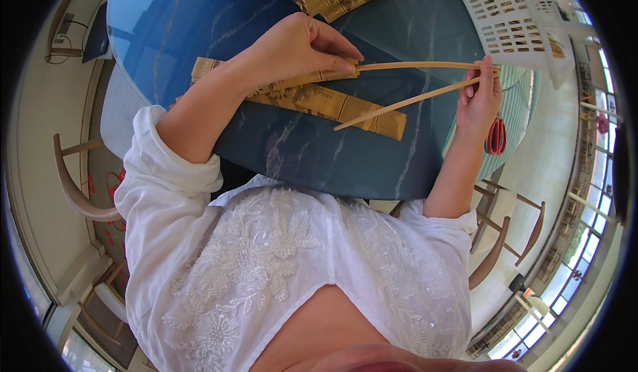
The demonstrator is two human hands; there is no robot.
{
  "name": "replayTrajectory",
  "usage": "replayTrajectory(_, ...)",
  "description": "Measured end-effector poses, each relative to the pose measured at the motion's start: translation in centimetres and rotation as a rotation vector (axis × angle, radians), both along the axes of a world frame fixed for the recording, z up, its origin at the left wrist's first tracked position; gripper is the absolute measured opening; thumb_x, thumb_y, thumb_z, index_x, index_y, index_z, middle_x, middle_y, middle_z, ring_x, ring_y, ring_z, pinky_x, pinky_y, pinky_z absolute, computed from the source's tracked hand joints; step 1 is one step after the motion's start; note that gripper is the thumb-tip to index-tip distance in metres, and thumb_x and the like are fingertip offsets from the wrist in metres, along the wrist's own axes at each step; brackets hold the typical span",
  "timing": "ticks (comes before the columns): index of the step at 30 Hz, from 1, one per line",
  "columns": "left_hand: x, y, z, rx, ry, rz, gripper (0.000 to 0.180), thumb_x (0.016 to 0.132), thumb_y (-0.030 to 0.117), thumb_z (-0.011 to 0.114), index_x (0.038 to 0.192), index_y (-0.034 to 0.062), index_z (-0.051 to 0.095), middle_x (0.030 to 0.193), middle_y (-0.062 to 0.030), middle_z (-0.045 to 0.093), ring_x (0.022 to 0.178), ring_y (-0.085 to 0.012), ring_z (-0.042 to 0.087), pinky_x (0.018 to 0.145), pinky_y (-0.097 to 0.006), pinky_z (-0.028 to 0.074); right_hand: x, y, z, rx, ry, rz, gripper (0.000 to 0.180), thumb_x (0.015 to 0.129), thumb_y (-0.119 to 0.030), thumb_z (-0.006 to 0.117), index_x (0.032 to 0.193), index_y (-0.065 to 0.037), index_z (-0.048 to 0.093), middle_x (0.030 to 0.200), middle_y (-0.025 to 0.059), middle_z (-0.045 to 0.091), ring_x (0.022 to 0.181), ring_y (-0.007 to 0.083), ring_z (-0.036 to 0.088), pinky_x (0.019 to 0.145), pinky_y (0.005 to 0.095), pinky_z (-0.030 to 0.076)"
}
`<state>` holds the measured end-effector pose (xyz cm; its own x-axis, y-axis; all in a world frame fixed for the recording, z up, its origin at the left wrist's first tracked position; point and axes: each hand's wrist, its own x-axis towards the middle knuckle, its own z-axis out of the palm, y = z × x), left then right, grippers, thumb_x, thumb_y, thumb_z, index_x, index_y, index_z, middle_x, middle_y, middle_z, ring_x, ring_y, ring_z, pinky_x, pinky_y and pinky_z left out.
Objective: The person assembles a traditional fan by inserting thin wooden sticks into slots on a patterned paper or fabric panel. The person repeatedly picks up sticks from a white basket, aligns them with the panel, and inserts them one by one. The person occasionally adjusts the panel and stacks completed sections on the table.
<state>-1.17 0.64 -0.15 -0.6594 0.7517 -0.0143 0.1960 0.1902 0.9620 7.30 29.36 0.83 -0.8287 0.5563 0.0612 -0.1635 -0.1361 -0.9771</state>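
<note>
Head view: two pale wooden sticks [419, 65] are held over the blue tabletop [299, 152], their right ends clamped together in the right hand [484, 87]. By the upper stick's other end, a narrow gold strip [325, 76] is pinched in the left hand [299, 47]. Beneath, a wider gold strip [372, 116] is laid out; beyond, a white basket [498, 19] is seen, and red-handled scissors [496, 136] are left near the right wrist.
</note>
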Motion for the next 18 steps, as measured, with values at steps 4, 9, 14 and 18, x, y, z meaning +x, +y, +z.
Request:
replayTrajectory(4, 0.1, -0.1, 0.6, 0.009, -0.111, 0.017, 0.021, 0.081, 0.013, 0.071, 0.1, 0.0044, 0.071, 0.088, -0.0055, 0.071, 0.076, -0.0096, 0.065, 0.071, -0.02, 0.05, 0.2, -0.7, -0.1, -0.036, -0.063, 0.02, 0.024, 0.09, -0.027, 0.063, 0.079, -0.007, 0.056, 0.061, 0.0012, 0.052, 0.041, 0.0035, 0.039, 0.035, 0.0181, 0.029)
replayTrajectory(9, 0.2, -0.1, 1.6, 0.048, -0.299, 0.012, 0.029, 0.085, 0.017, 0.068, 0.108, 0.0001, 0.066, 0.088, -0.0078, 0.07, 0.077, -0.0095, 0.065, 0.07, -0.02, 0.049, 0.4, -0.6, 0.5, -0.088, -0.025, 0.022, 0.025, 0.089, -0.028, 0.063, 0.078, -0.007, 0.057, 0.059, 0.0003, 0.051, 0.04, 0.0029, 0.039, 0.034, 0.0174, 0.03)
replayTrajectory(14, -0.4, -0.1, 1.9, -0.131, -0.347, -0.014, 0.025, 0.086, 0.017, 0.067, 0.098, -0.0046, 0.066, 0.082, -0.0084, 0.069, 0.072, -0.0103, 0.065, 0.064, -0.02, 0.049, 0.6, 0.4, 0.9, -0.152, -0.001, -0.014, 0.026, 0.089, -0.029, 0.063, 0.078, -0.007, 0.057, 0.06, 0.0001, 0.051, 0.04, 0.0032, 0.039, 0.035, 0.0178, 0.029)
replayTrajectory(18, 0.0, -0.1, 2.0, -0.105, -0.373, -0.035, 0.022, 0.085, 0.016, 0.068, 0.093, -0.0053, 0.066, 0.08, -0.0094, 0.068, 0.07, -0.0123, 0.066, 0.063, -0.021, 0.05, 0.5, -0.1, 1.1, -0.161, -0.027, 0.016, 0.024, 0.09, -0.027, 0.063, 0.079, -0.006, 0.056, 0.06, 0.0007, 0.051, 0.042, 0.004, 0.04, 0.034, 0.0186, 0.029)
